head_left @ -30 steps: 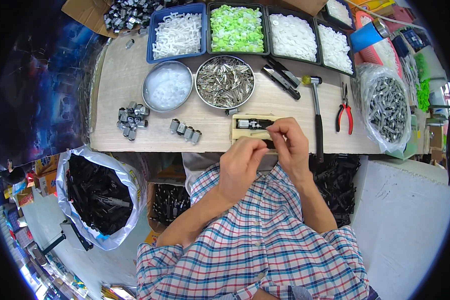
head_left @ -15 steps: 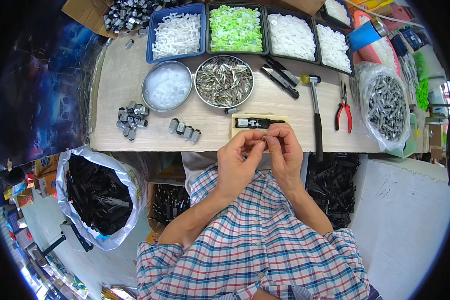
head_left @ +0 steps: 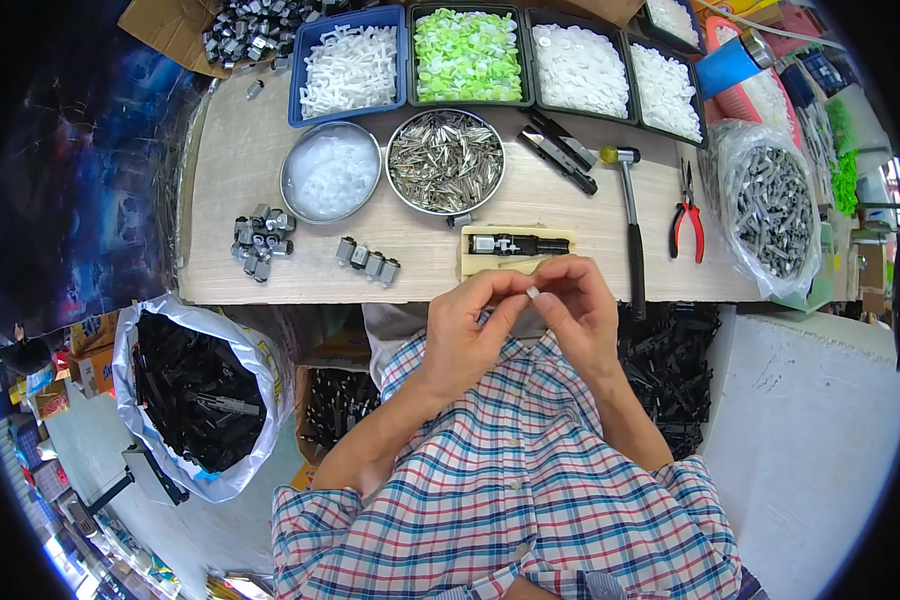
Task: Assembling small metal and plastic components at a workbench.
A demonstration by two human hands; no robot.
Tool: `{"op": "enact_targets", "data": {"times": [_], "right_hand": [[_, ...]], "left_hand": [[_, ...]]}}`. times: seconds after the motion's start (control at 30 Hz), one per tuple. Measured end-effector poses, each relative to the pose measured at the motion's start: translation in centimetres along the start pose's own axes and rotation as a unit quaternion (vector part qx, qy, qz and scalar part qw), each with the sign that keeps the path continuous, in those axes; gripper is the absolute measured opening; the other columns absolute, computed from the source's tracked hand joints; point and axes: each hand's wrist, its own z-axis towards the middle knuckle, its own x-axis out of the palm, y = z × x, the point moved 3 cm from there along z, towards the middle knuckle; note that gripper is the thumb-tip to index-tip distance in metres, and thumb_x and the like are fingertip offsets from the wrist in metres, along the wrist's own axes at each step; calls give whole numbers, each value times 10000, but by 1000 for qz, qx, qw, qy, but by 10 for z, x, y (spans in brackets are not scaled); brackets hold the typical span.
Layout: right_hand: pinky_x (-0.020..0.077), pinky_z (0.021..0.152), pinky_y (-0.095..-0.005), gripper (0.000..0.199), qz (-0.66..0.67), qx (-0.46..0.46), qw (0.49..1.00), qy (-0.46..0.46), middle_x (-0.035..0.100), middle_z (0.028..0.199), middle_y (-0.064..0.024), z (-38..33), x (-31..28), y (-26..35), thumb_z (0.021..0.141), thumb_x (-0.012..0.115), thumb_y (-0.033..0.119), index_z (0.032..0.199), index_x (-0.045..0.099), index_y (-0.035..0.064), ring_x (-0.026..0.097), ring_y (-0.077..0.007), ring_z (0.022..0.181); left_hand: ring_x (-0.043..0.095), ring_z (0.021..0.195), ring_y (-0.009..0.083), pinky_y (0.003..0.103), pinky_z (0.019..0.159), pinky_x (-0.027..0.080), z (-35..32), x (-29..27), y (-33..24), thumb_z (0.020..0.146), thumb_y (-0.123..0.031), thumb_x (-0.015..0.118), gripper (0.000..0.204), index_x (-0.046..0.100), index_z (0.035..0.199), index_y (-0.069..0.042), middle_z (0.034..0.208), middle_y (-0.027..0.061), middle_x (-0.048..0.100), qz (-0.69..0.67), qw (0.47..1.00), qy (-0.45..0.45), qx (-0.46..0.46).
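From my remote seat, what has changed over the last second is the height and place of the hands: a second ago both were down at the wooden jig block [head_left: 517,249] on the workbench [head_left: 232,215], and now they have come back toward the chest, over the near edge of the bench. My left hand [head_left: 467,335] and right hand [head_left: 574,308] meet fingertip to fingertip, and between them sits a small white part [head_left: 532,293], pinched narrowly from both sides; it is too small for me to tell its exact shape. The jig block lies just beyond the knuckles with a dark, metal-ended piece still resting in its slot, untouched. I judge that the hands have picked something up or are fitting two tiny pieces together in the air before going back to the block, so the work is at a hand-assembly step and not at the jig. Beyond the block stand a metal bowl of silvery metal pieces [head_left: 445,161] and a bowl of white parts [head_left: 330,172]; a hammer [head_left: 628,215] lies to the right of the block, with red-handled pliers [head_left: 687,213] farther right. A row of small grey assembled pieces [head_left: 367,262] sits left of the block.
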Motion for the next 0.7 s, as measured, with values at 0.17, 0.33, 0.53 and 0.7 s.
{"op": "enact_targets", "data": {"times": [0.17,0.33,0.53,0.7], "right_hand": [[487,851,-246,194,122,241,959,87,594,1056,-22,-4,-17,-5,939,725,80,1068,600,8,579,-89,945],[494,828,-246,182,60,240,956,158,590,1011,-3,-5,-19,-2,924,739,55,1027,593,24,565,-85,920],[505,751,-300,195,-183,71,957,212,600,953,-53,1,-17,10,840,764,-4,951,606,20,603,-150,848],[499,711,-330,202,-289,-93,937,173,613,935,-100,2,-8,15,795,748,-26,936,612,18,619,-251,843]], "left_hand": [[672,869,96,220,758,554,8,-14,-4,952,10,675,162,617,1103,19,975,57,703,127,985,112,-19],[679,849,97,223,736,557,9,-16,10,945,9,678,155,571,1055,-9,925,48,689,-109,965,128,-202],[673,824,89,210,717,544,10,-14,9,955,12,660,139,578,1066,-1,919,42,690,-105,973,94,-185],[691,781,132,237,685,535,9,-9,-2,952,2,655,101,600,1034,22,880,77,705,96,988,81,-86]]}}
